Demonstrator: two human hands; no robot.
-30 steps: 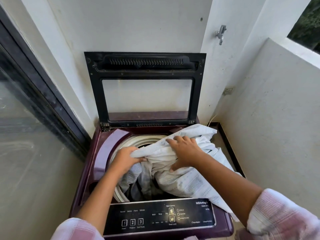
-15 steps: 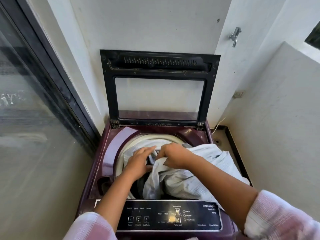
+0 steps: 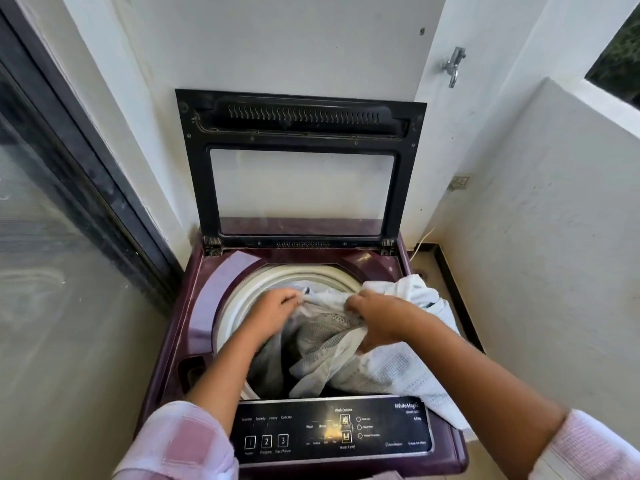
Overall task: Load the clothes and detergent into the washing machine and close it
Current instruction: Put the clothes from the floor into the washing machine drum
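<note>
A maroon top-loading washing machine point(image 3: 207, 271) stands in front of me with its black glass lid point(image 3: 301, 119) propped upright against the wall. A white patterned cloth point(image 3: 391, 368) hangs half into the cream-rimmed drum point(image 3: 235, 299) and half over the machine's right edge. My left hand point(image 3: 273, 310) pinches the cloth's upper edge over the drum. My right hand point(image 3: 377, 320) grips a bunch of the same cloth just to the right. Grey fabric point(image 3: 270, 362) lies deeper in the drum. No detergent is in view.
The control panel point(image 3: 332, 431) runs along the machine's near edge. A dark-framed glass door point(image 3: 52, 254) is at the left, white walls behind and at the right, with a tap point(image 3: 453, 65) high on the back wall. A strip of floor point(image 3: 450, 299) shows right of the machine.
Both hands moved a little apart along the cloth and took a new hold near the drum's middle. More of the cloth has gone into the drum, with less heaped over the right rim.
</note>
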